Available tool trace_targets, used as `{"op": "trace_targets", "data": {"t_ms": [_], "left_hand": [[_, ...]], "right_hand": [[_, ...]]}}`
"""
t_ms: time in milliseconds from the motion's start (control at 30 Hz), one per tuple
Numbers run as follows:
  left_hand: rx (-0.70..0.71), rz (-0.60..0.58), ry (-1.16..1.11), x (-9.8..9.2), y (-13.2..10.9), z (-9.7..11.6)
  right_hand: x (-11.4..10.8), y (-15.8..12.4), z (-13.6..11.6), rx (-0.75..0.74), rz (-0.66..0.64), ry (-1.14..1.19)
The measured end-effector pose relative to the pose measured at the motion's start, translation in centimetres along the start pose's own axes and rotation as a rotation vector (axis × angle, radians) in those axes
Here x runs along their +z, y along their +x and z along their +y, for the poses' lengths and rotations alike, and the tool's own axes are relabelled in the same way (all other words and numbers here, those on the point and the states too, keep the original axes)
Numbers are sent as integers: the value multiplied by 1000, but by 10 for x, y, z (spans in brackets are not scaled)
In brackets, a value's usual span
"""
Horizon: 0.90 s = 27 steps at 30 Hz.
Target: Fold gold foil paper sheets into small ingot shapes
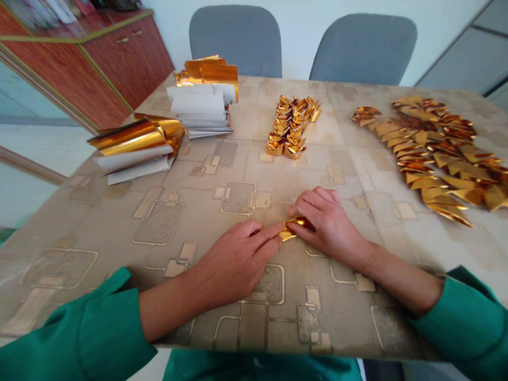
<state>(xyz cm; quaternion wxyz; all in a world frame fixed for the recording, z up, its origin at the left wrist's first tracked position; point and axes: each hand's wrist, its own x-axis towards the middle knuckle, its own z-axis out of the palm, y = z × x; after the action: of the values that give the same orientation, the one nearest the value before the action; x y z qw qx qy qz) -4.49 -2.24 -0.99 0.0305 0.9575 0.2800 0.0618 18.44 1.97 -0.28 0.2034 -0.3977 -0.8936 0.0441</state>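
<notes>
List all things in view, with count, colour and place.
Patterned table cover: one, beige, underneath.
Foil sheet stacks: two, gold and white, far left.
Folded foil pile: one, gold, far middle.
Folded foil spread: one, gold, right side.
Chairs: two, grey, beyond the table.
Cabinet: one, reddish-brown, back left.
Folded foil piece: one, gold, between the hands.
Sleeves: two, green, on the arms.
Left hand: one, fingertips on the piece.
Right hand: one, fingers over the piece.

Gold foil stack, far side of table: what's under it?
White paper sheets lie under the gold foil, on the patterned table top. The foil covers the paper's top, and the paper covers the table beneath, so neither covered surface shows.
</notes>
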Motion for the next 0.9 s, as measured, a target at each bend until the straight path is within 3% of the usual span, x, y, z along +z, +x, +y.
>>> {"op": "trace_targets", "data": {"t_ms": [133, 233, 533, 900], "left_hand": [[16, 18, 37, 0, 1, 0], [38, 23, 40, 1, 1, -2], [94, 20, 67, -5, -3, -15], [29, 73, 40, 3, -4, -12]], "right_hand": [[-1, -7, -1, -145, -16, -126], [-3, -14, -2, -168, -23, -191], [-8, -22, -6, -44, 25, -175], [6, -19, -31, 265, -1, -117]]}}
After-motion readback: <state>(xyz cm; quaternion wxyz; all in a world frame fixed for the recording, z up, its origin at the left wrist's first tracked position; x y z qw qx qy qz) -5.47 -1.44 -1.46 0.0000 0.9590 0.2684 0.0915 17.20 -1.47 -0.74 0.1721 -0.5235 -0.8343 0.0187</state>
